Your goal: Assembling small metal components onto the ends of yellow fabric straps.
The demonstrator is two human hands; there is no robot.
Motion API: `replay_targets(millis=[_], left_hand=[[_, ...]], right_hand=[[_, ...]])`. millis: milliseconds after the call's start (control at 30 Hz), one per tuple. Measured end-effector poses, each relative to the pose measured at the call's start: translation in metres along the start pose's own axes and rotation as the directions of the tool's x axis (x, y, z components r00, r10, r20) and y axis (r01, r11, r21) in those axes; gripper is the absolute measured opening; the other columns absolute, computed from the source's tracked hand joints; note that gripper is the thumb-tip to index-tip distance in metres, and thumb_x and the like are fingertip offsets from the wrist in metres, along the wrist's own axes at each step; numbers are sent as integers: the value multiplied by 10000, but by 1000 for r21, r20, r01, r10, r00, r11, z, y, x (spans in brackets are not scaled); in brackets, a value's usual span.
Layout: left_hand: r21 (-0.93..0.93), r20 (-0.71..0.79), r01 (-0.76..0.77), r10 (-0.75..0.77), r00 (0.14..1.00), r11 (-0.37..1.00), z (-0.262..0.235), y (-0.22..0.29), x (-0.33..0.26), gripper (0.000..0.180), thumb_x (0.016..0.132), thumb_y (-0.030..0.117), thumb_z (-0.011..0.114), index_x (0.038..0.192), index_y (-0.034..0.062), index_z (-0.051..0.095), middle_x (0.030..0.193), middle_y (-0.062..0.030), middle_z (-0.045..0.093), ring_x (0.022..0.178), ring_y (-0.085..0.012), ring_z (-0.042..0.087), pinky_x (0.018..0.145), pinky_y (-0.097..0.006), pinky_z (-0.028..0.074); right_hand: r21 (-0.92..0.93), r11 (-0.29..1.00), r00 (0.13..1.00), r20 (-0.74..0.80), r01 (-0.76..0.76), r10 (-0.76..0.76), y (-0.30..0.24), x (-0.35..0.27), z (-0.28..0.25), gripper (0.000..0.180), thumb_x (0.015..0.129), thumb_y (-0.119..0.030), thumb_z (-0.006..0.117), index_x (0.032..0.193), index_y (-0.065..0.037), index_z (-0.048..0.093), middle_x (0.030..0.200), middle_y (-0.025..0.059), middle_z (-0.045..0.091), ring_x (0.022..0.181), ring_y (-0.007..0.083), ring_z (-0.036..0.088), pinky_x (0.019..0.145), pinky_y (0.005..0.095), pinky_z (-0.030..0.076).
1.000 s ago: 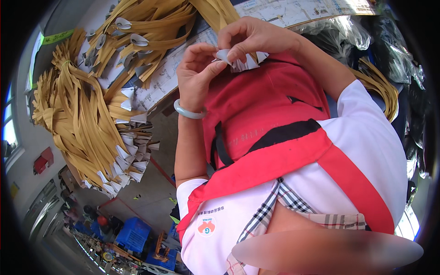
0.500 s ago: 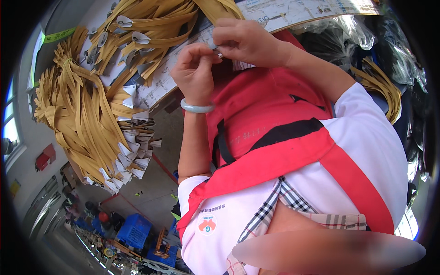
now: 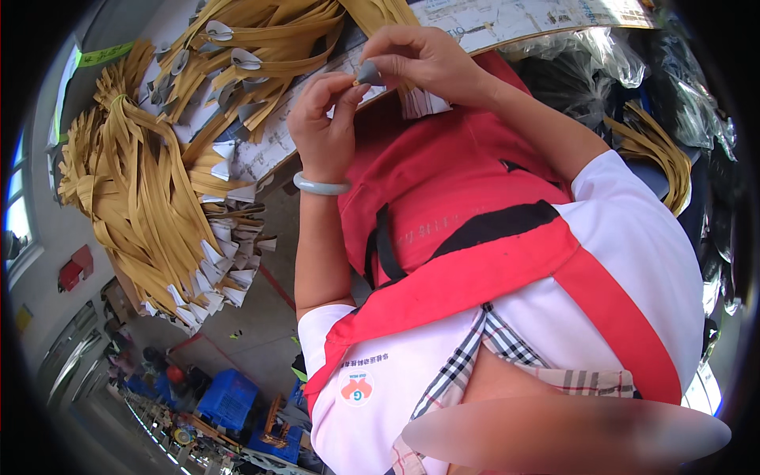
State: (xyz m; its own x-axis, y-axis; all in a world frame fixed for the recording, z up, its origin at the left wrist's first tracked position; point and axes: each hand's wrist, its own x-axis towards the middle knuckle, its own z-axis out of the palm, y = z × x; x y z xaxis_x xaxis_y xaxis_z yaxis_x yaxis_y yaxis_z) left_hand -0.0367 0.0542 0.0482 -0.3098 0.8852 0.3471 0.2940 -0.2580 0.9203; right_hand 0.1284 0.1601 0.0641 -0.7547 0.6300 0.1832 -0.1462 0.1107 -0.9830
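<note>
My left hand, with a pale bangle at the wrist, pinches the small tan point at one side of a grey tip. My right hand grips the other side of this tip between thumb and fingers. It looks like the end of a tan fabric strip, though the rest of that piece is hidden by my hand. Below my right hand, white ends hang at the table's edge. Just beyond the hands, more tan strips lie on the worktable.
A heap of tan strips with grey ends covers the table's left part. A thick bundle with white ends hangs over its left edge. Clear plastic bags and another tan bundle are at right. Blue crates stand behind at lower left.
My left hand has shifted slightly left and down, and my right hand a little left. The grey tip, mostly covered by fingers before, now shows between them.
</note>
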Motion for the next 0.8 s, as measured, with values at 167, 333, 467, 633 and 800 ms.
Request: replay_targets(millis=[167, 333, 467, 633, 800], left_hand=[[235, 106, -183, 162, 981, 955, 8, 5, -4, 121, 811, -30, 717, 860, -5, 609, 787, -109, 625, 689, -209, 625, 621, -290, 491], [185, 37, -38, 32, 999, 982, -2, 18, 3, 112, 869, -34, 663, 853, 7, 560, 748, -82, 602, 601, -163, 607, 565, -275, 478], [-80, -585, 28, -70, 808, 996, -107, -6, 43, 118, 977, 67, 580, 1029, -33, 545, 856, -123, 612, 707, -187, 665, 643, -295, 602], [47, -520, 169, -120, 845, 984, -131, -17, 13, 129, 959, 31, 600, 1069, -35, 607, 924, -95, 642, 793, -156, 660, 677, -264, 570], [-3, -46, 199, -199, 979, 980, -31, -21, -28, 129, 936, 15, 635, 1056, -21, 665, 934, -49, 658, 784, -118, 633, 713, -235, 521]], right_hand=[[-230, 972, 999, -9, -54, 54, -1, -10, -1, 193, 962, -226, 652, 908, -42, 629, 768, -12, 603, 716, 67, 583, 662, 221, 476], [-39, 979, 980, -16, -200, 200, -9, -13, -16, 199, 976, -215, 631, 884, -39, 612, 761, -13, 585, 674, 62, 562, 638, 217, 466], [-146, 984, 983, -138, 99, -119, 22, -20, -83, 191, 975, -224, 621, 883, -59, 593, 708, -19, 591, 589, 49, 539, 532, 204, 447], [-652, 692, 949, -167, -310, 268, 15, -65, -69, 208, 929, -224, 674, 954, -21, 637, 784, 28, 614, 749, 105, 575, 693, 246, 467], [-571, 748, 936, -119, -337, 331, 42, -78, -63, 281, 907, -307, 653, 887, -26, 646, 798, 89, 660, 731, 259, 620, 679, 356, 480]])
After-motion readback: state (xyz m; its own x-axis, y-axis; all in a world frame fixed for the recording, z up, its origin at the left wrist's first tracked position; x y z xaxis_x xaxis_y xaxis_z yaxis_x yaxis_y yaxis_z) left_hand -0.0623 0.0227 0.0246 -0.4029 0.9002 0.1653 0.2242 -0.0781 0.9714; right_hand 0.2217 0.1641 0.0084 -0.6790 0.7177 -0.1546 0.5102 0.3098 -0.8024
